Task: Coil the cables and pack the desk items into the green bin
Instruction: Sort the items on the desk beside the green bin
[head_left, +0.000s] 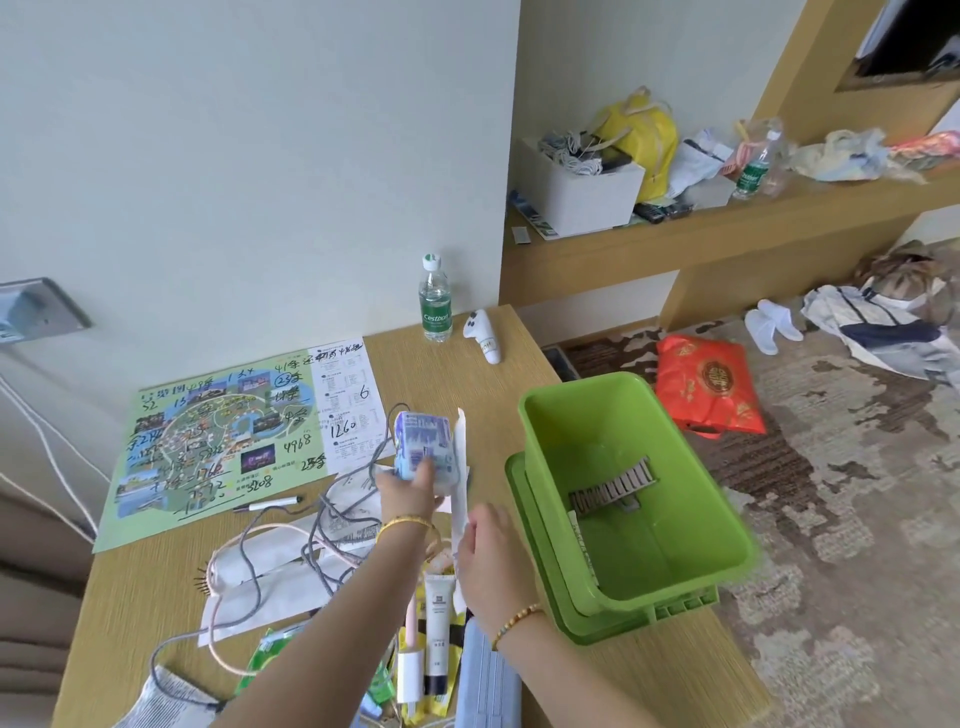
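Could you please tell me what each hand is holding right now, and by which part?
The left hand grips the blue-and-white tissue pack by its lower end. The right hand holds the long white paper strip near its lower part.

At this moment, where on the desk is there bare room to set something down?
Bare wood lies between the map sheet, the water bottle and the green bin. The bin floor right of the grey clip is bare. It is crowded near the front edge, among cables, papers and tubes.
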